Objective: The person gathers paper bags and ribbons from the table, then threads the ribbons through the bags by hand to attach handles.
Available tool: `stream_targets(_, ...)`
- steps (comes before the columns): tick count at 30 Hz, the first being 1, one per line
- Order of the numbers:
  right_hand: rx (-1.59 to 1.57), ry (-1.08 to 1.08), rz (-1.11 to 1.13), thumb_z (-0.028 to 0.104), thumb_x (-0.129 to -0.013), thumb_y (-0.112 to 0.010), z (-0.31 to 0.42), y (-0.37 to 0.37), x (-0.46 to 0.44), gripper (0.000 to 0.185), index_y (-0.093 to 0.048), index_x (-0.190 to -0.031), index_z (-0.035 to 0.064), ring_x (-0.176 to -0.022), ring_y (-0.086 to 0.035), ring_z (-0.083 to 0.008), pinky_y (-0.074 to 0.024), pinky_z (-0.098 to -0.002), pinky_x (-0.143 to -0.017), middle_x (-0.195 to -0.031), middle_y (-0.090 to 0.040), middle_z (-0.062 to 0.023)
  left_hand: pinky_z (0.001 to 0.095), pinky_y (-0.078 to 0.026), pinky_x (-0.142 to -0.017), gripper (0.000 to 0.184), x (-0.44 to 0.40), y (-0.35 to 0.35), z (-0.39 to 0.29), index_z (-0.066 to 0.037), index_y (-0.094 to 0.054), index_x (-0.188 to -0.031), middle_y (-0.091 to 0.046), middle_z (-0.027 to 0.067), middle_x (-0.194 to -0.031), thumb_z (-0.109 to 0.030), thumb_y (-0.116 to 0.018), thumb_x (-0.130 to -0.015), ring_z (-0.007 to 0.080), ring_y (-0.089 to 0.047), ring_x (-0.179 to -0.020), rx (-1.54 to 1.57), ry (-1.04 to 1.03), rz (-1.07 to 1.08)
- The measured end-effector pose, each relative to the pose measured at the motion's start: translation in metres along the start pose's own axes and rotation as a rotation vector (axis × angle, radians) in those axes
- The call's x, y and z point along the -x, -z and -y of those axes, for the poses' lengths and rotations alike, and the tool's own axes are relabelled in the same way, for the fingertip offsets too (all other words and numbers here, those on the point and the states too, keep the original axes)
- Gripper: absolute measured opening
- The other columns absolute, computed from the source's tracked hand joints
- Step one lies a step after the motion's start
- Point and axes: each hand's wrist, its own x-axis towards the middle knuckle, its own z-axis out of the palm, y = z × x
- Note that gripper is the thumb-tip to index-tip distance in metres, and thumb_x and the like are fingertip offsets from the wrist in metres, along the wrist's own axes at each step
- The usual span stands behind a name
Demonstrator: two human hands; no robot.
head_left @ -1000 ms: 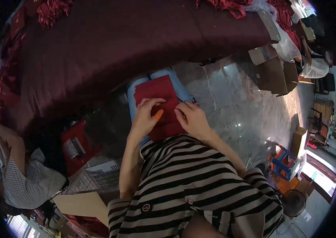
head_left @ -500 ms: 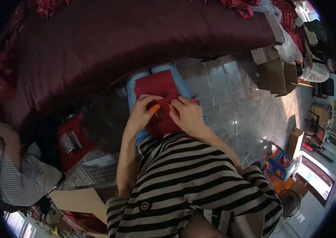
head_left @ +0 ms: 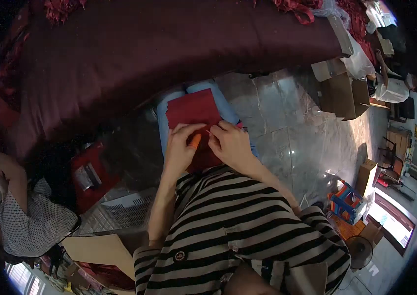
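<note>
A stack of red cloth (head_left: 192, 109) lies across my lap over the light blue trousers (head_left: 222, 101). My left hand (head_left: 181, 147) is closed at the cloth's left side, fingers curled over it and the tips near the middle. An orange cover (head_left: 195, 142) sits on its thumb. Facing it, my right hand (head_left: 231, 146) pinches at the cloth with thumb and forefinger. A tiny pale tip shows at that pinch, too small to name. Both sets of fingertips are close together, and the hands hide part of the lower cloth.
A table under dark red cloth (head_left: 169, 44) spans the far side. Another person's patterned sleeve (head_left: 39, 221) is at left, beside a white plastic crate (head_left: 127, 209). An open cardboard box (head_left: 339, 91) stands on the tiled floor at right, with a blue-and-orange stool (head_left: 346, 201) nearer.
My left hand has moved slightly right and inward, its thumb turning more upright. My right hand stays nearly in place. The dark ring-like detail on the cloth between them is now covered.
</note>
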Motion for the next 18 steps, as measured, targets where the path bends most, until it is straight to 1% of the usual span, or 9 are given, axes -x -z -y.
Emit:
stream_targets(1,-0.006,-0.010,0.010,0.016,-0.078,-0.062,0.000,-0.001,-0.001,0.012,-0.062,-0.084,0.0055,-0.065,-0.060,-0.0282,-0.0484,-0.0401,-0.049,-0.077,-0.055,-0.0105,0.0373,-0.045,-0.082,0.031,0.002,-0.002,-0.002,-0.009,-0.066,-0.113,-0.063,0.0128,-0.099,-0.003,-0.061,-0.083,0.0276,-0.059,-0.092,0.000,-0.001,-0.003)
stream_targets(3,0.018,0.003,-0.005,0.014,-0.078,-0.061,0.005,-0.001,-0.006,0.011,-0.062,-0.084,0.0053,-0.066,-0.060,-0.0284,-0.0487,-0.0401,-0.050,-0.077,-0.055,-0.0106,0.0376,-0.046,-0.081,0.031,0.007,-0.008,-0.010,-0.009,-0.066,-0.112,-0.066,0.0138,-0.098,-0.002,-0.061,-0.082,0.0287,-0.060,-0.091,-0.133,-0.101,-0.130)
stream_targets(4,0.040,0.013,-0.019,0.013,-0.078,-0.060,0.006,-0.001,-0.007,0.010,-0.062,-0.084,0.0050,-0.067,-0.060,-0.0286,-0.0490,-0.0401,-0.051,-0.078,-0.055,-0.0106,0.0385,-0.042,-0.084,0.033,0.010,-0.012,-0.016,-0.005,-0.066,-0.108,-0.067,0.0132,-0.098,0.002,-0.059,-0.076,0.0311,-0.059,-0.090,-0.146,-0.133,-0.200)
stream_targets(8,-0.080,-0.008,-0.079,0.010,-0.078,-0.062,0.010,-0.002,-0.008,0.008,-0.061,-0.083,0.0038,-0.068,-0.060,-0.0305,-0.0486,-0.0407,-0.057,-0.079,-0.057,-0.0111,0.0399,-0.044,-0.083,0.035,0.012,-0.006,-0.019,-0.006,-0.066,-0.109,-0.067,0.0138,-0.099,0.004,-0.057,-0.076,0.0327,-0.060,-0.092,-0.127,-0.080,-0.240)
stream_targets(10,-0.177,-0.032,0.021,0.010,-0.081,-0.063,0.003,0.003,-0.002,0.013,-0.060,-0.093,0.0040,-0.073,-0.062,-0.0308,-0.0496,-0.0397,-0.060,-0.085,-0.061,-0.0118,0.0411,-0.046,-0.083,0.035,0.014,-0.008,-0.015,-0.007,-0.065,-0.110,-0.067,0.0147,-0.100,0.004,-0.057,-0.078,0.0338,-0.061,-0.094,-0.050,-0.067,-0.190)
stream_targets(11,-0.179,-0.027,0.020,0.010,-0.081,-0.063,0.001,0.005,-0.001,0.013,-0.060,-0.093,0.0040,-0.073,-0.062,-0.0308,-0.0496,-0.0397,-0.060,-0.085,-0.061,-0.0118,0.0411,-0.046,-0.083,0.035,0.015,-0.007,-0.016,-0.007,-0.065,-0.110,-0.067,0.0147,-0.100,0.004,-0.057,-0.078,0.0338,-0.061,-0.094,-0.052,-0.068,-0.194)
stream_targets(13,-0.287,-0.017,-0.049,0.013,-0.083,-0.065,-0.003,0.011,0.000,0.024,-0.057,-0.105,0.0050,-0.074,-0.063,-0.0326,-0.0507,-0.0399,-0.059,-0.089,-0.062,-0.0134,0.0414,-0.046,-0.083,0.033,0.016,-0.007,-0.023,-0.009,-0.066,-0.110,-0.067,0.0154,-0.101,0.002,-0.058,-0.079,0.0336,-0.062,-0.094,-0.088,-0.066,-0.186)
stream_targets(16,-0.365,0.007,0.048,0.012,-0.084,-0.065,0.000,0.029,-0.007,0.029,-0.054,-0.110,0.0062,-0.073,-0.063,-0.0337,-0.0509,-0.0413,-0.060,-0.090,-0.063,-0.0141,0.0412,-0.049,-0.083,0.030,0.019,-0.002,-0.029,-0.007,-0.064,-0.113,-0.065,0.0163,-0.108,-0.001,-0.059,-0.085,0.0357,-0.061,-0.099,-0.143,0.019,-0.096)
stream_targets(18,-0.362,0.023,0.063,0.012,-0.084,-0.064,-0.003,0.029,-0.007,0.027,-0.055,-0.109,0.0065,-0.073,-0.063,-0.0344,-0.0509,-0.0418,-0.060,-0.090,-0.064,-0.0144,0.0418,-0.049,-0.083,0.030,0.019,-0.001,-0.030,-0.007,-0.063,-0.114,-0.065,0.0161,-0.108,-0.001,-0.058,-0.085,0.0358,-0.061,-0.099,-0.127,0.010,-0.090)
